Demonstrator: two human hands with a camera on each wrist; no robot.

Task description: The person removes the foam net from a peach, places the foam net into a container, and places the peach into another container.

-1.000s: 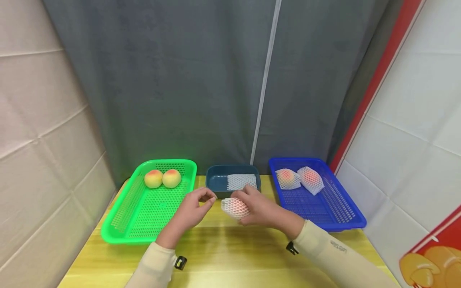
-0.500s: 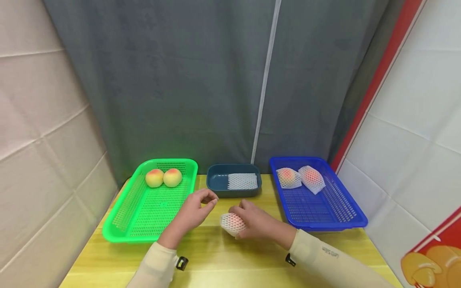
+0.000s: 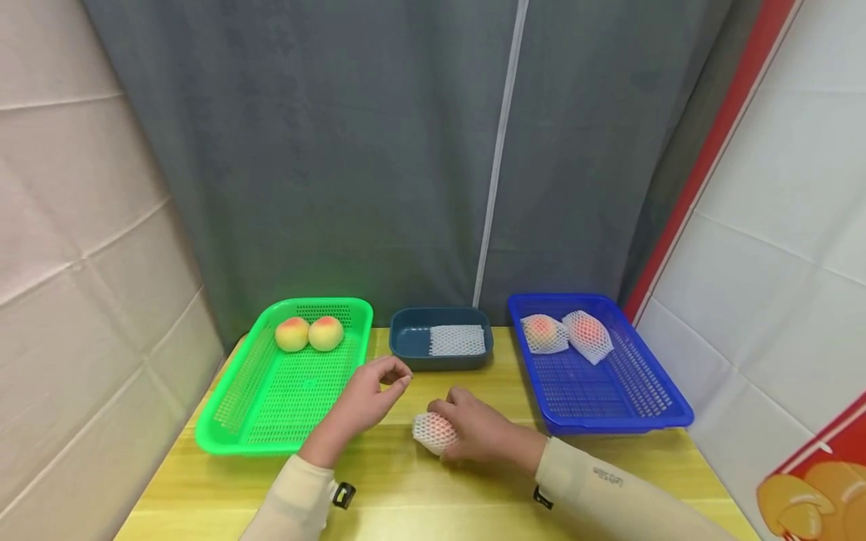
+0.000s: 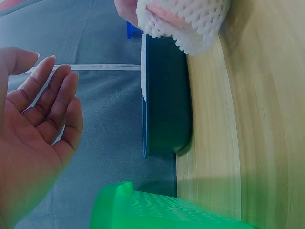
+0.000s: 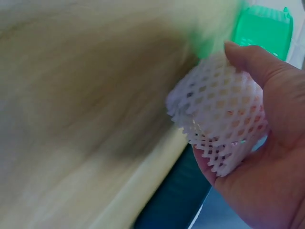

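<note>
A peach in a white foam net [image 3: 434, 433] is gripped by my right hand [image 3: 477, 426], just above or on the table in front of the small dark teal bin; I cannot tell if it touches the wood. In the right wrist view the foam net [image 5: 221, 112] covers the fruit, thumb on one side and fingers behind it. My left hand [image 3: 368, 394] hovers beside the green basket's right edge with loosely curved fingers. The left wrist view shows that palm [image 4: 28, 138] holding nothing.
On the left, a green basket [image 3: 307, 421] carries two bare peaches [image 3: 309, 333]. The teal bin [image 3: 443, 363] at the back holds white foam nets [image 3: 457, 340]. To the right, a blue basket [image 3: 609, 426] contains two netted peaches [image 3: 567, 335]. A grey curtain [image 3: 338, 150] hangs behind.
My right hand has lowered the netted peach toward the front of the table, away from the teal bin. The left hand has stayed nearly still.
</note>
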